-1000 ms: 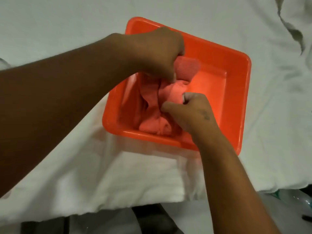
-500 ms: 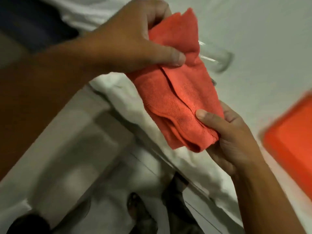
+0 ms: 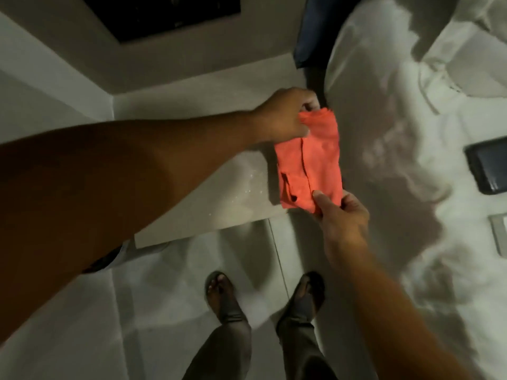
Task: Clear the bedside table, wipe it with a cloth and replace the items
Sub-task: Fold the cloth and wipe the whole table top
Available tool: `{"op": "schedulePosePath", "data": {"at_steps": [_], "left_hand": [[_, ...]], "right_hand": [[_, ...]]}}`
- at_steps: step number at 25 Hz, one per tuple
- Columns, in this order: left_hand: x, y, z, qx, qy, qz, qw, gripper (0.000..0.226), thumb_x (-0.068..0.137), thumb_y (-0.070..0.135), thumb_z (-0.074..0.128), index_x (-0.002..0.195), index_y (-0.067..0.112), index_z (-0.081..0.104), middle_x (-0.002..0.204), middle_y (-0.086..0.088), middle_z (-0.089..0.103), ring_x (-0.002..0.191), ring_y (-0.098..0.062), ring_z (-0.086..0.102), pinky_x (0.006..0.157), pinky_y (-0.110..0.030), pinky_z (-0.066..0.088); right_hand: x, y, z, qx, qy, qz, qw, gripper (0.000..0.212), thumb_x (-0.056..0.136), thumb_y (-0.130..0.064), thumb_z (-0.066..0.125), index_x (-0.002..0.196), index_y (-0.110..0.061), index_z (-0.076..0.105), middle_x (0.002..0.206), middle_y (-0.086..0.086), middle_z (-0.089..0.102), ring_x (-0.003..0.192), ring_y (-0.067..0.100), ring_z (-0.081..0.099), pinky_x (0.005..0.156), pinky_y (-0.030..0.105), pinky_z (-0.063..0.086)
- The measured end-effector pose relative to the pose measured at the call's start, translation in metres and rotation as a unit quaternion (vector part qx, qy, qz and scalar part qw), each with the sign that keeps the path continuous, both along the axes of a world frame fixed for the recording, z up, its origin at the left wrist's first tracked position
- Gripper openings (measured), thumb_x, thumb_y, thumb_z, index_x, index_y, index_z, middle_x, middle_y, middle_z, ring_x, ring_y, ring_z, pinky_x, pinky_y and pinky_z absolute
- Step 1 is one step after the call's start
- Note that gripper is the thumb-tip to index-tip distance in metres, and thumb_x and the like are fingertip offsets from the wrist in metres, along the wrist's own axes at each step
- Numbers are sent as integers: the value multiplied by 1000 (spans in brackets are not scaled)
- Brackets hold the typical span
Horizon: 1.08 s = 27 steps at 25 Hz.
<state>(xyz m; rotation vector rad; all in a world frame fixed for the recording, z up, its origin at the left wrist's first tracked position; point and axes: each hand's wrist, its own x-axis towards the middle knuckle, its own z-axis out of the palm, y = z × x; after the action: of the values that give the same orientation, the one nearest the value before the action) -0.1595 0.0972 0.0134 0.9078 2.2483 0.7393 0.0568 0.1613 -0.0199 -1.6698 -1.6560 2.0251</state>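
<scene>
so, wiping stage about to begin, by the look of it. bedside table (image 3: pixel 192 149) runs through the middle of the frame, pale top, and the part in view carries nothing; part of it is hidden behind the left forearm, so cannot vouch for the whole surface. clearing step judged done or nearly so. a few tiny glints sit on the top near centre, droplets or dust, cannot tell which. cloth (image 3: pixel 310 163), orange, folded into a rough rectangle, is held in the air over the table's right-hand edge, between table and bed (image 3: pixel 397 187). left hand (image 3: pixel 282 116) has fingers closed, pinching the cloth's upper end; right hand (image 3: pixel 343 215) pinches the lower corner between thumb and fingers. cloth is not pressed on the surface yet, so no wiping shows. at the right edge of the frame, lying on the white bedding, a dark phone-like slab (image 3: pixel 488 167) and below it a pale flat item (image 3: pixel 500 231), cut off; likely the removed things, though that is a guess. left to do: wipe the top, then put the items back.
</scene>
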Motion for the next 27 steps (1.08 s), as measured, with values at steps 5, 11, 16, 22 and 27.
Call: {"op": "schedulePosePath", "data": {"at_steps": [5, 11, 16, 22, 27], "left_hand": [[6, -39, -76, -91, 87, 6, 992, 61, 94, 31, 62, 149, 10, 44, 151, -16, 49, 138, -32, 46, 114, -36, 37], [9, -246, -105, -202, 265, 69, 940, 69, 97, 41, 38, 150, -4, 38, 155, -29, 39, 143, -49, 36, 115, -56, 33], [13, -276, -135, -208, 288, 61, 933, 70, 100, 45, 29, 159, 8, 23, 167, -17, 25, 154, -38, 21, 121, -54, 21], [9, -280, -141, -208, 312, 61, 925, 69, 99, 44, 29, 160, 10, 22, 167, -15, 26, 154, -36, 21, 123, -50, 18], [7, -280, -140, -194, 317, 63, 926, 70, 97, 42, 33, 159, 11, 23, 166, -16, 28, 153, -38, 24, 122, -50, 19]], "right_hand": [[-9, 9, -34, 217, -101, 235, 942, 54, 87, -35, 77, 131, -10, 58, 127, 12, 67, 117, 28, 63, 92, 35, 54], [-66, 14, -59, 467, -23, 485, 739, 75, 103, -56, 41, 161, -14, 19, 169, 19, 10, 156, 39, 6, 125, 52, 8], [-118, -9, -105, 575, -11, 532, 621, 68, 105, -55, 26, 162, -18, 19, 168, 23, 11, 155, 43, 8, 125, 56, 8], [-107, -116, -103, 557, 88, 577, 591, 61, 106, -43, 34, 157, -10, 33, 164, 29, 20, 153, 47, 13, 122, 59, 14], [-17, -97, -106, 533, 65, 595, 599, 58, 103, -42, 43, 156, -19, 37, 166, 19, 23, 155, 41, 13, 124, 59, 13]]}}
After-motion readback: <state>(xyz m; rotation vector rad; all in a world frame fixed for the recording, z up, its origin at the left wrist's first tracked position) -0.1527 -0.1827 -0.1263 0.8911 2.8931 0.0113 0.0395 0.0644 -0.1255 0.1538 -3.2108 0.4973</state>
